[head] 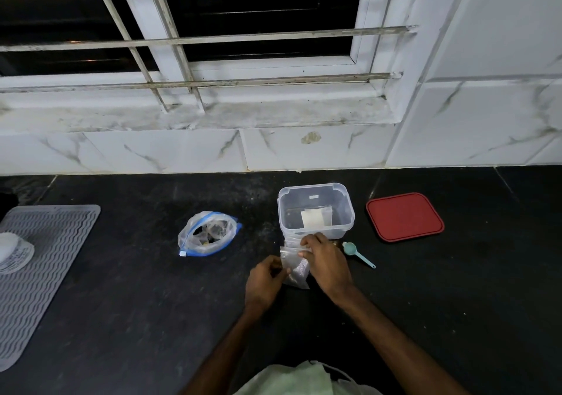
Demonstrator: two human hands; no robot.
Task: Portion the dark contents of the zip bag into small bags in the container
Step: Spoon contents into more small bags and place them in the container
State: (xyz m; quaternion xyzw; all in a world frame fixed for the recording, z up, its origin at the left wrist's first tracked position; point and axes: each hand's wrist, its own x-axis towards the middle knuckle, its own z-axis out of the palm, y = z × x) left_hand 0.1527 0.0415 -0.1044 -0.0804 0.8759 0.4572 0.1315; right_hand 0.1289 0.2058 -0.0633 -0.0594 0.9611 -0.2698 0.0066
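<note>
A clear small bag [294, 268] is held between both hands just in front of the container. My left hand [265, 285] pinches its left side and my right hand [327, 260] grips its top right edge. The clear plastic container [316, 209] stands open behind them, with a small bag with a white label lying inside it. More small clear bags lie against the container's front wall, partly hidden by my right hand. The blue-edged zip bag [208, 233] with dark contents sits open to the left on the black counter.
A red lid [404, 216] lies right of the container. A small teal scoop [357, 253] rests beside my right hand. A grey ribbed mat [39, 270] with a white tub [13, 251] on it covers the counter's left edge. A tiled wall and barred window stand behind.
</note>
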